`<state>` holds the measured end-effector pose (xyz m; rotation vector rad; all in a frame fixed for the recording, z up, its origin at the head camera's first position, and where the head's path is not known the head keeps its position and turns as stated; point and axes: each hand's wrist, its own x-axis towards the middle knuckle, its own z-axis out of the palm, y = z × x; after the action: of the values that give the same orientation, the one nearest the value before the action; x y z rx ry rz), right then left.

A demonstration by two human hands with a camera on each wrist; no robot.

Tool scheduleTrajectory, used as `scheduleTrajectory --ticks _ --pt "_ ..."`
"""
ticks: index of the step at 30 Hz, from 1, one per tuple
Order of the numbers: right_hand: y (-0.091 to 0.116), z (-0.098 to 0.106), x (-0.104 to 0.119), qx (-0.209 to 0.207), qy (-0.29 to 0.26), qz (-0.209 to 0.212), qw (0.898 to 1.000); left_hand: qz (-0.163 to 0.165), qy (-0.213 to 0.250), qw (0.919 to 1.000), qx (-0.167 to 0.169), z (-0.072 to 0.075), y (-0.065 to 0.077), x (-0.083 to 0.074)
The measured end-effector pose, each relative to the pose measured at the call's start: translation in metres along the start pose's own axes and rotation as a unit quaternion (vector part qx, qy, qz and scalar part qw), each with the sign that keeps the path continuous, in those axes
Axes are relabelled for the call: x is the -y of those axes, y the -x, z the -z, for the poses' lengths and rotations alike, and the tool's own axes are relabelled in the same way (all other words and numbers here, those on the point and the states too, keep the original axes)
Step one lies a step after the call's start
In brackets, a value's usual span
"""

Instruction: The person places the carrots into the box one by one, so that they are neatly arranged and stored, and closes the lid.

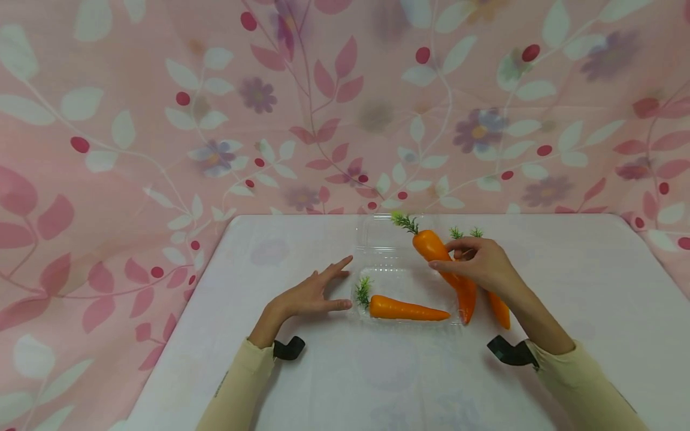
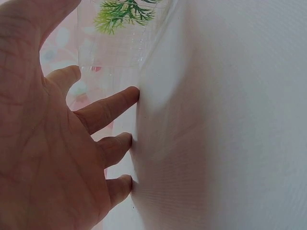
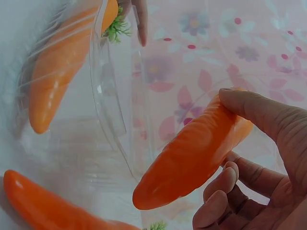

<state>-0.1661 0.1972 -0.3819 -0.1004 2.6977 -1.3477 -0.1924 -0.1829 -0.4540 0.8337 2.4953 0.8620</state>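
My right hand pinches an orange toy carrot between thumb and fingers, over the right side of a clear plastic clamshell box. Its leafy top points away to the upper left, and its tip slants down toward the box's near right corner. Inside the box another carrot lies sideways, its green sprig at the left wall. My left hand is beside the box with fingers spread, the thumb right at its left edge. It holds nothing.
Right of the box, partly hidden by my right hand, another carrot lies on the white-covered table. The box's lid lies folded back behind its base. A pink floral cloth hangs along the table's far edge.
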Motion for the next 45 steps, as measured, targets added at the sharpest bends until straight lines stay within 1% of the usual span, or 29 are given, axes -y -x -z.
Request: scheduleTrajectory --ticks 6,10,15,20,24,27,37,45 --pt "-0.004 -0.008 0.003 0.002 0.005 0.014 1.000 -0.003 -0.003 1.0000 -0.002 0.000 -0.001 0.000" --pt "-0.005 -0.013 0.005 0.003 0.000 0.024 1.000 0.001 -0.005 1.0000 -0.002 0.000 -0.001 0.001" --pt "-0.005 -0.017 0.009 0.001 0.009 0.038 0.999 0.003 -0.008 1.0000 -0.004 0.000 -0.002 0.001" --pt "-0.007 -0.023 0.011 0.004 0.014 0.029 0.999 0.004 -0.008 1.0000 -0.004 -0.001 -0.002 0.001" --pt "-0.008 -0.028 0.011 0.001 0.028 0.024 0.999 0.008 -0.008 0.9999 -0.003 -0.001 -0.002 0.000" --pt "-0.008 -0.032 0.011 -0.002 0.038 0.028 0.999 0.010 -0.008 0.9999 -0.002 -0.001 -0.002 0.000" --pt "-0.009 -0.047 0.007 0.004 0.036 0.040 0.999 0.008 -0.004 1.0000 -0.003 -0.002 -0.001 0.001" --pt "-0.005 -0.055 0.005 0.003 0.062 0.039 0.997 0.008 -0.010 0.9999 -0.006 -0.003 -0.001 0.001"
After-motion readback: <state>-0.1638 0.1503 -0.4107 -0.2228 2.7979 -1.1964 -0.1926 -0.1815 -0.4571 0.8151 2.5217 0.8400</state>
